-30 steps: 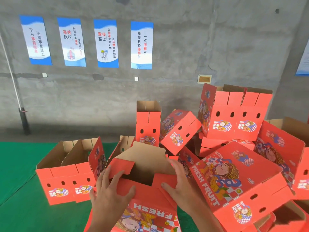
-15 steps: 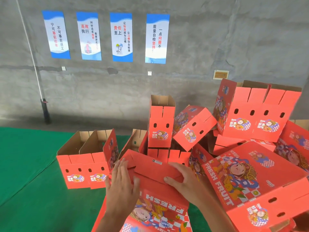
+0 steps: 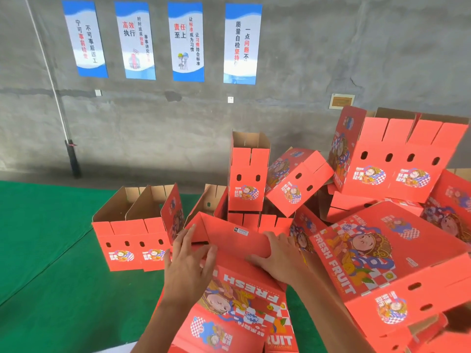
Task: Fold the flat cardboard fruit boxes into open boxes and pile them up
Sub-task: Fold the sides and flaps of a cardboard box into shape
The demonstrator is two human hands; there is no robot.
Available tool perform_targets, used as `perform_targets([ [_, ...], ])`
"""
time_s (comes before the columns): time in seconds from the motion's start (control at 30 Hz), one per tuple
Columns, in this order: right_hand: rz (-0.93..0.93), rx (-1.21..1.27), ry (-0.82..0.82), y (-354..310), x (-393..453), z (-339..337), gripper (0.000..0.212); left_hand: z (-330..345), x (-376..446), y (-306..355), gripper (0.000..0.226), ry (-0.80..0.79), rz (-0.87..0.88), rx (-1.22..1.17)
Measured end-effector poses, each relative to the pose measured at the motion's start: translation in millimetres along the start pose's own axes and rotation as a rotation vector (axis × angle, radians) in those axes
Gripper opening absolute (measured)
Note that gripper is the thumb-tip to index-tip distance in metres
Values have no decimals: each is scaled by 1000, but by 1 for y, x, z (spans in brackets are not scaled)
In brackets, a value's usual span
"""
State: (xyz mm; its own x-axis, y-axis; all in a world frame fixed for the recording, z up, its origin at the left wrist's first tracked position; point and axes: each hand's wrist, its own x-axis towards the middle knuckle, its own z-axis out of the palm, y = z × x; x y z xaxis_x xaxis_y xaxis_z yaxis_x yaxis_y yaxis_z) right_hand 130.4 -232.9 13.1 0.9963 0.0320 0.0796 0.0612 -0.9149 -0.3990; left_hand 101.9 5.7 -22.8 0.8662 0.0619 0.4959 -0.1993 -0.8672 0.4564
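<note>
A red fruit box [image 3: 244,309] with a "FRESH FRUIT" cartoon print lies in front of me, its far end flaps [image 3: 229,234] folded shut. My left hand [image 3: 188,263] rests flat on the left of that end, fingers straight and pointing away. My right hand [image 3: 277,258] presses the right part of the closed flap with fingers lightly bent over its edge. Several folded red boxes [image 3: 397,161] lie heaped to the right and behind. A pair of open boxes [image 3: 135,225] stands at the left on the green mat.
A large red box [image 3: 377,263] lies tilted at my right elbow. The green mat [image 3: 46,240] stretches to the left. Behind stands a grey concrete wall with blue and white posters [image 3: 188,42] and a pole [image 3: 63,128] at the left.
The end flaps that stood open showing brown cardboard are now folded down shut. Both hands have moved up onto the closed end, and my view has shifted slightly left.
</note>
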Motion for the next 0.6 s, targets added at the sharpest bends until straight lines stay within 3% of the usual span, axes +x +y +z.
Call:
perform_targets([
  [0.07, -3, 336, 22, 4, -2, -7, 56, -2, 2, 0, 57, -8, 5, 6],
  [0.13, 83, 628, 184, 12, -6, -11, 37, -2, 3, 2, 66, -5, -16, 12],
  [0.2, 242, 616, 256, 24, -7, -12, 41, -3, 2, 6, 73, 11, -51, 7],
  [0.27, 443, 619, 52, 34, -11, -10, 56, -5, 2, 9, 79, 26, -83, 14],
  [0.37, 672, 903, -319, 44, -21, -5, 70, -6, 0, 14, 80, 23, -102, 23],
  [0.5, 664, 959, -447, 53, -35, 4, 48, -5, 1, 15, 72, 22, -113, 12],
  [0.6, 655, 928, -569, 58, -42, 13, 57, -5, 0, 14, 72, 35, -107, 8],
])
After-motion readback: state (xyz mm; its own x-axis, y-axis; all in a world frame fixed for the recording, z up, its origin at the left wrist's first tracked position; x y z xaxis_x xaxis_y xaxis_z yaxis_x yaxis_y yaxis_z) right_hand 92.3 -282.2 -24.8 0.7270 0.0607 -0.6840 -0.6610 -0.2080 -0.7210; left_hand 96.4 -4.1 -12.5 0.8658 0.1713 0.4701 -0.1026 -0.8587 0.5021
